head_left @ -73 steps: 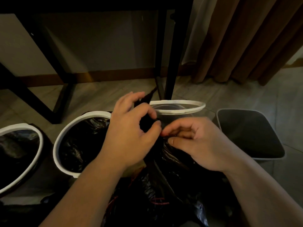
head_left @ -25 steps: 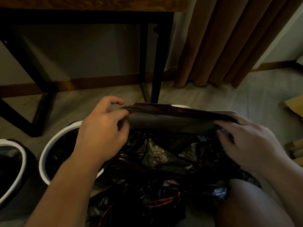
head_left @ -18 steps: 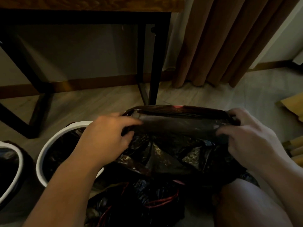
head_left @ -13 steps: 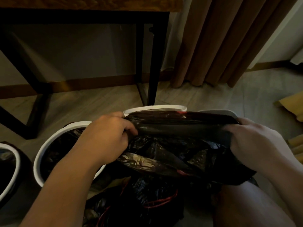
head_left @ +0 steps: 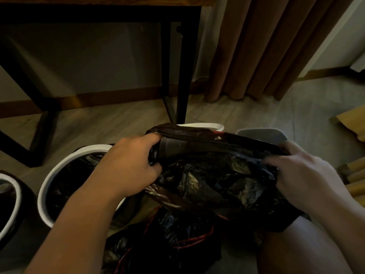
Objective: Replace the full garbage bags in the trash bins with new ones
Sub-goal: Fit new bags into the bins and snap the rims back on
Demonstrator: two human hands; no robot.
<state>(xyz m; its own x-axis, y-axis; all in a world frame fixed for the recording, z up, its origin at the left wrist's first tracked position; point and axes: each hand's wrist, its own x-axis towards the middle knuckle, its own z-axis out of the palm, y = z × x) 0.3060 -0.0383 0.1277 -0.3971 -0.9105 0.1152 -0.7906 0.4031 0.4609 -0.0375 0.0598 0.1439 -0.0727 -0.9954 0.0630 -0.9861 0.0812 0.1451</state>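
At frame centre, the left hand and right hand each clutch the black garbage bag, stretching its mouth; any printing seems unreadable.

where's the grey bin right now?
Head view, right of centre: the grey bin stands on the floor behind the black bag, only its rim showing, just right of a white-rimmed bin and above the right hand.
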